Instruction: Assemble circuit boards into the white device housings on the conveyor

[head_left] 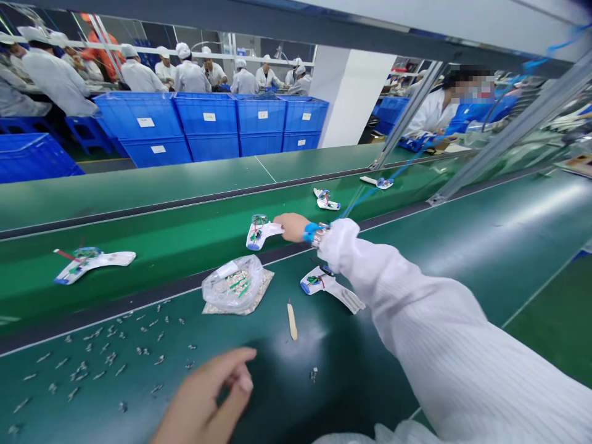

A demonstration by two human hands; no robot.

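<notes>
My right hand, in a white sleeve with a blue band at the wrist, reaches over the green conveyor belt. Its fingers are closed on the handle end of a white pistol-shaped housing with a green circuit board. Over the near worktop hovers my left hand, holding nothing, its index finger stretched and its thumb apart. Between the hands lie a cream stick-like tool with a thin dark tip and a clear plastic bag of small parts. Another white housing with wires rests below my right forearm.
Many tiny metal parts are scattered at left; a few more lie near the front. Further housings sit on the belt, one at left. A metal post rises at right. Blue bins and co-workers are beyond.
</notes>
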